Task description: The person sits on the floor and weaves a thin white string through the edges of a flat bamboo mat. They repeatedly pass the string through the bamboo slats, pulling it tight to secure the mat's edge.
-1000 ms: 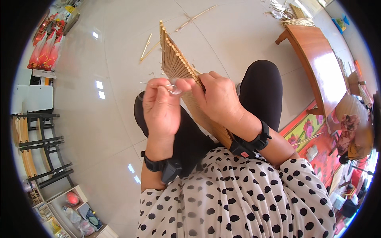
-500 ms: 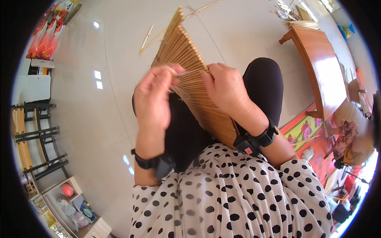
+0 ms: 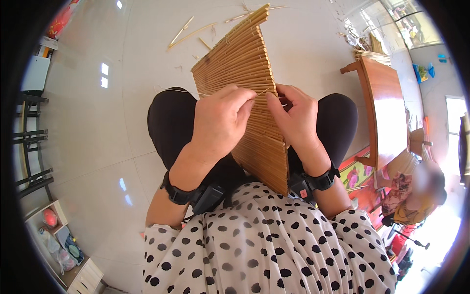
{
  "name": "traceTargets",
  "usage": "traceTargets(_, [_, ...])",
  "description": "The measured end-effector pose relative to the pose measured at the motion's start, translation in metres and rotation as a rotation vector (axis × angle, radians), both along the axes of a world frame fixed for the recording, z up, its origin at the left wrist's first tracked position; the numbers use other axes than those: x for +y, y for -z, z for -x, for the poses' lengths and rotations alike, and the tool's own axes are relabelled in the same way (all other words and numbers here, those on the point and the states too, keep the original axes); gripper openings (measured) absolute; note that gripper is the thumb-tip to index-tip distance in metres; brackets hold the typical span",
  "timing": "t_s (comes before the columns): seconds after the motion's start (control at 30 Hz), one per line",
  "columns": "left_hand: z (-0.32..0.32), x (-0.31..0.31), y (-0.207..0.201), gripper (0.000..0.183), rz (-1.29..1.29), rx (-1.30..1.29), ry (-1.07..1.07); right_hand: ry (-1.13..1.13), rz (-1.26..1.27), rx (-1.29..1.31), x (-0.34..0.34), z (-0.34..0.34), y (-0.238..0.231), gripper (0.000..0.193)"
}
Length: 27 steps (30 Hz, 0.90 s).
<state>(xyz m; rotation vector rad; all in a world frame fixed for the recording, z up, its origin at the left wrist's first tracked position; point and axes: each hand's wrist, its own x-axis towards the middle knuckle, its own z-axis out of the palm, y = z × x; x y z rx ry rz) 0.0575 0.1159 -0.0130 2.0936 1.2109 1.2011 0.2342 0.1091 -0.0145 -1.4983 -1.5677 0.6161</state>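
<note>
A mat of thin tan sticks, reed or bamboo (image 3: pixel 240 54), stands tilted between my knees, its stick ends forming the right edge. My left hand (image 3: pixel 219 122) is closed in a pinch on a pale thread (image 3: pixel 182 90). One short stretch of it runs from my fingertips to the mat's edge, and a loose tail trails off left past my knee. My right hand (image 3: pixel 301 117) grips that same edge, thumb on the near face and the other fingers partly hidden behind. Dark bands with small boxes circle both wrists.
Loose sticks (image 3: pixel 190 35) lie on the tiled floor beyond the mat. A wooden table (image 3: pixel 384 105) stands at right, with a stick pile (image 3: pixel 373 55) behind it. Another person (image 3: pixel 416 193) sits at far right. Black metal frames (image 3: pixel 32 134) and an open drawer unit (image 3: pixel 58 245) line the left.
My left hand has moved right and down, bringing the thread close to the mat's edge. The mat has turned, showing more of its face. My head view has shifted slightly.
</note>
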Motion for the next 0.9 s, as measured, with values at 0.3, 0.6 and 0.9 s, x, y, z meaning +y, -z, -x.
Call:
traceTargets(0.3, [0.004,0.009,0.002,0.006,-0.057,0.042,-0.003,0.023,-0.055,-0.054,0.002,0.0,0.001,0.018])
traceTargets(0.6, [0.004,0.011,0.003,0.008,-0.078,0.071,-0.02,0.014,-0.038,-0.07,0.004,0.002,-0.001,0.018])
traceTargets(0.9, [0.008,0.01,-0.002,0.011,-0.076,0.06,0.005,0.0,-0.051,-0.07,0.003,0.005,-0.002,0.017])
